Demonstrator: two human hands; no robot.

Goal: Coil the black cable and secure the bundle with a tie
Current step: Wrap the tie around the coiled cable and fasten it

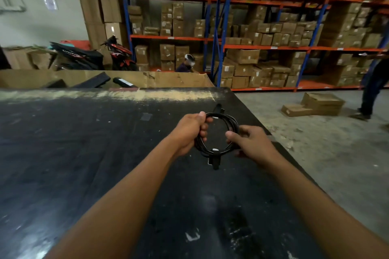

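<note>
The black cable [226, 118] is wound into a round coil of several loops, held above the black table [84, 153] near its right edge. My left hand [190, 130] grips the coil's left side, thumb on top. My right hand [250, 142] pinches the coil's right side between thumb and fingers. A black plug [215, 163] hangs below the coil, and another plug end [218, 108] sticks up behind its top. A small white band [215, 149] shows on the coil's lower part; I cannot tell whether it is a tie.
A large cardboard bin [172, 80] with black items stands behind the table. Orange-and-blue shelves [263, 47] full of cartons fill the back. Flat boxes [313, 106] lie on the concrete floor to the right, where a person [374, 82] stands. Another person [188, 64] sits by the shelves.
</note>
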